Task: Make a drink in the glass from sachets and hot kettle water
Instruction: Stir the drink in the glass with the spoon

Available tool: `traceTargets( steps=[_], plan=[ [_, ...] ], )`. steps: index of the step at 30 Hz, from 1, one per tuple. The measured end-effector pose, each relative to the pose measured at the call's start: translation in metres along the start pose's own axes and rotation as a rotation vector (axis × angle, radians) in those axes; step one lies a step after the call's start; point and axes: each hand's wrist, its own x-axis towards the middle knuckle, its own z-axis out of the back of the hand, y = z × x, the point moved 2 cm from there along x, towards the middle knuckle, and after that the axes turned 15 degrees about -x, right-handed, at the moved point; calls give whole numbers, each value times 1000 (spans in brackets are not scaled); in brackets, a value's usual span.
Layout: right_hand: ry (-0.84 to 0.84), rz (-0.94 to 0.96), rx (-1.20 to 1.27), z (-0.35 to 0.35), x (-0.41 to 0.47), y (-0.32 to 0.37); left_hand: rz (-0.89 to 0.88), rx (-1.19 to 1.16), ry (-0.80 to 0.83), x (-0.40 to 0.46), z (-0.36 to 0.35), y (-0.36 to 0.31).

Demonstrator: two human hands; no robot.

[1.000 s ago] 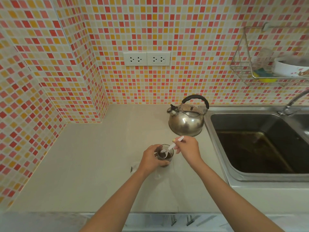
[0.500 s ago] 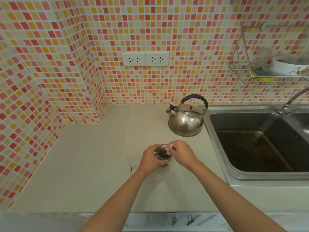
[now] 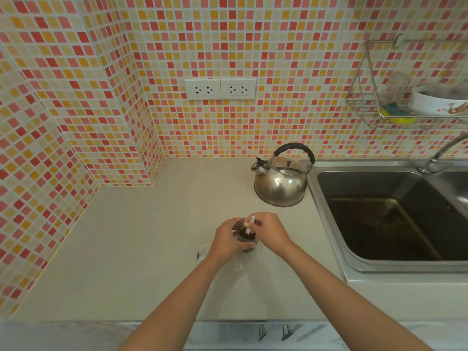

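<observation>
A small clear glass (image 3: 247, 239) holding dark brown liquid stands on the beige counter (image 3: 141, 249). My left hand (image 3: 226, 240) is wrapped around the glass from its left side. My right hand (image 3: 269, 231) sits over the right of the rim and pinches a white plastic spoon (image 3: 251, 225), whose lower end dips into the dark liquid. A steel kettle (image 3: 279, 184) with a black handle stands behind the glass, close to the sink. Beside my left wrist lies an empty clear sachet wrapper (image 3: 202, 252), partly hidden.
A steel sink (image 3: 395, 219) fills the counter's right side, with a tap (image 3: 442, 153) at its back. A wire rack (image 3: 374, 107) on the tiled wall holds a white bowl and a sponge. Two wall sockets (image 3: 220, 89) sit above the counter.
My right hand has moved left over the glass rim, and the spoon has swung from slanting out to the right to nearly upright in the drink. My left hand has stayed on the glass.
</observation>
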Motion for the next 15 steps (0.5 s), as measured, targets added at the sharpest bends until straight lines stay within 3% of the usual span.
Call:
traceTargets(
  steps=[3,8,12,15],
  plan=[
    [-40,-48,-154,6,3,-3,2,1,-7,0,0,0],
    [4,-7,-31,2,0,2,-3,-6,-1,0,0,1],
    [-28,-13,-217,7,3,-1,1,10,0,1,1,2],
    [37,12,-204,4,2,2,-4,8,-3,0,0,1]
  ],
)
